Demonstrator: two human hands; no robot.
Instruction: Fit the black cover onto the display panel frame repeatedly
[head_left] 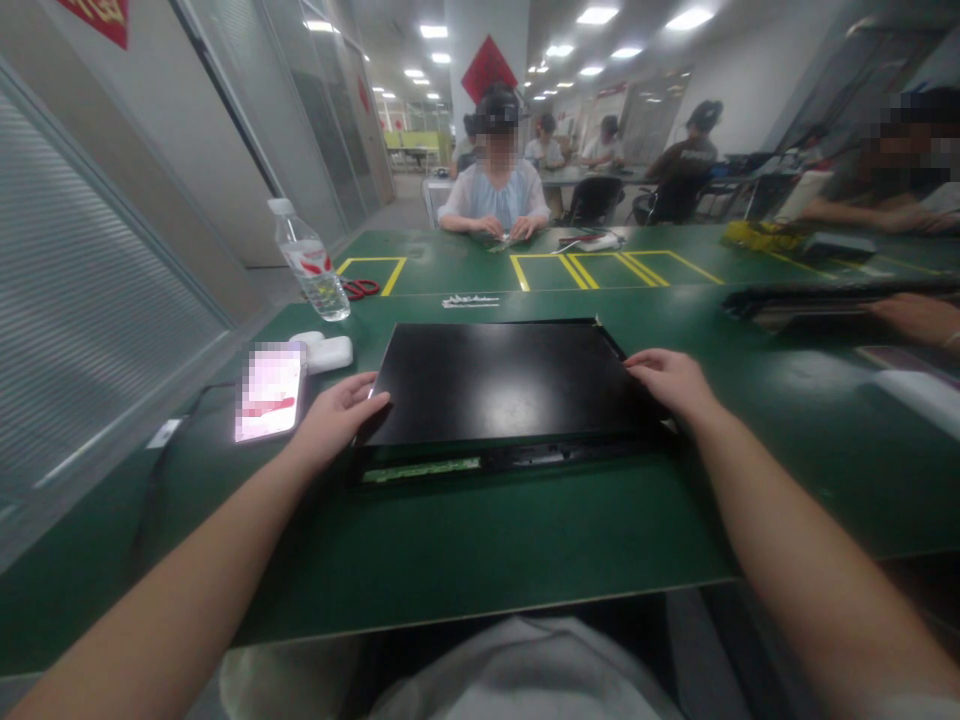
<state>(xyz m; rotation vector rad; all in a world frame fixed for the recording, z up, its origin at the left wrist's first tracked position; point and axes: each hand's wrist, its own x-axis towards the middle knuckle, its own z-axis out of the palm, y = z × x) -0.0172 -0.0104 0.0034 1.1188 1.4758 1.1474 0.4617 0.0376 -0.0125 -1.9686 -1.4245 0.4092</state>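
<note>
A glossy black display panel (502, 385) lies over a black frame (540, 456), slightly askew to it. Along the frame's near side shows a narrow green circuit board (421, 470). My left hand (341, 412) grips the panel's left edge, its thumb on top and the fingertips partly hidden. At the opposite edge, my right hand (671, 380) pinches the panel near its upper right side. A corner of the frame shows beyond the panel at the back right. Whether the panel touches the frame underneath is hidden.
Left on the green table (517, 550) are a lit phone (270, 390), a white case (330, 352), a water bottle (311, 265) and red-handled scissors (363, 289). Small white pieces (471, 300) lie behind the panel. A co-worker (496, 190) sits opposite; another's hand (919, 318) is at right.
</note>
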